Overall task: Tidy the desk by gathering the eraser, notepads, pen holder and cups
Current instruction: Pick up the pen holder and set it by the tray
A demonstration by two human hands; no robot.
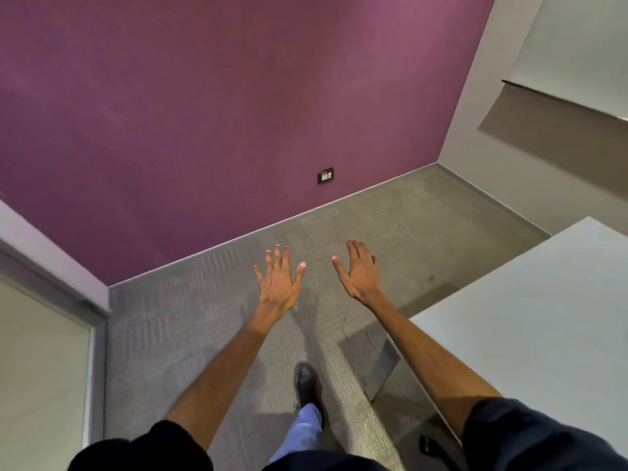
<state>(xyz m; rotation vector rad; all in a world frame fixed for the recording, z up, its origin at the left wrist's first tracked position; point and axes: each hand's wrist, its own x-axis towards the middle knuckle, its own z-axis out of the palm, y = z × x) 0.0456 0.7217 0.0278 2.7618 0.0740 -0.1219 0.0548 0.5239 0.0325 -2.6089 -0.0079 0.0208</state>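
My left hand [279, 282] and my right hand [359, 270] are stretched out in front of me over the grey carpet, palms down, fingers spread, holding nothing. A pale grey desk [543, 307] shows its corner at the right; my right forearm passes beside that corner. No eraser, notepad, pen holder or cup is in view on the visible part of the desk.
A purple wall [221, 113] with a black socket [325, 175] stands ahead. Grey carpet [190, 317] covers the floor. A glass partition with a grey frame [51, 334] is at the left. My black shoe [306, 380] steps forward below my hands.
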